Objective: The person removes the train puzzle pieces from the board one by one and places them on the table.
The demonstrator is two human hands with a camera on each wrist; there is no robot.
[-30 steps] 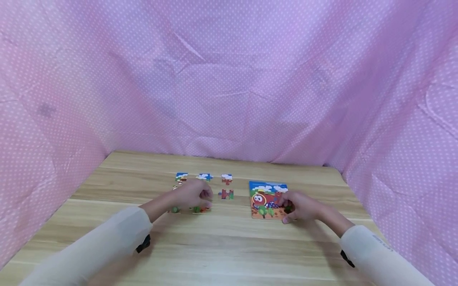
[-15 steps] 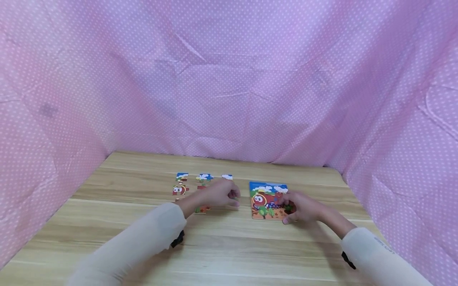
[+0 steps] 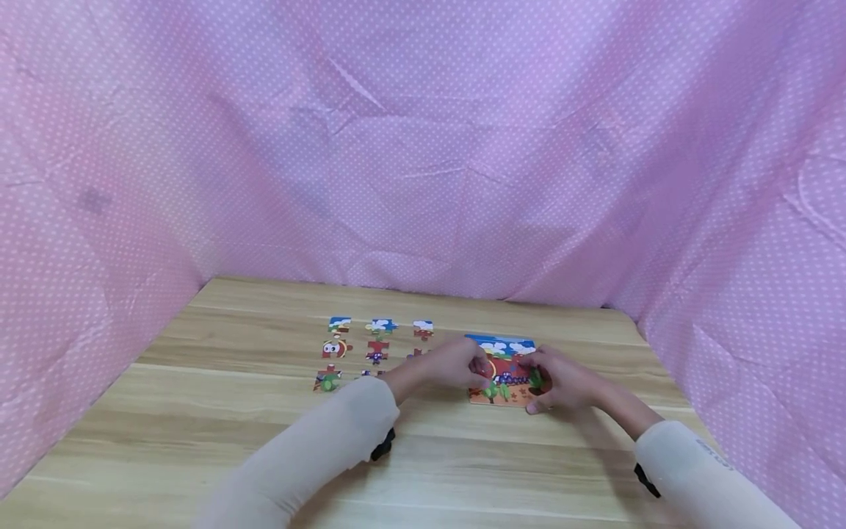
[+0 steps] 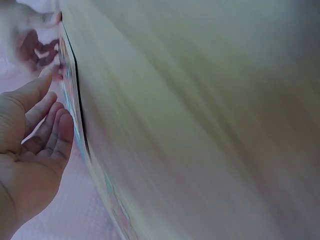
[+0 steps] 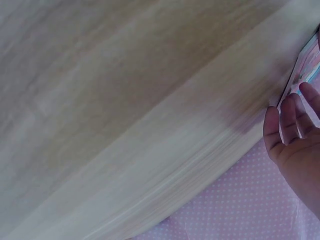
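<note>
A puzzle board [image 3: 500, 345] with a red cartoon train lies on the table; both hands partly cover it. My left hand [image 3: 454, 364] is over its left side, and no piece shows between the loosely curled fingers [image 4: 66, 127] in the left wrist view. On the board's right side, my right hand [image 3: 565, 378] rests with its thumb near the front edge and its fingers [image 5: 287, 117] bent over the picture. Left of the board, loose puzzle pieces lie spaced in rows, among them an eye piece [image 3: 333, 348] and a tree piece [image 3: 327, 380]. My left forearm hides some.
A wood-grain table [image 3: 502, 470] carries everything. Pink dotted cloth [image 3: 423, 162] hangs behind it and along both sides. More loose pieces, such as a cloud piece [image 3: 423, 328] and a red piece [image 3: 377, 351], lie near my left arm.
My left hand has moved right, from above the loose pieces to the board's left side, uncovering the left and middle pieces. My right hand has stayed at the board.
</note>
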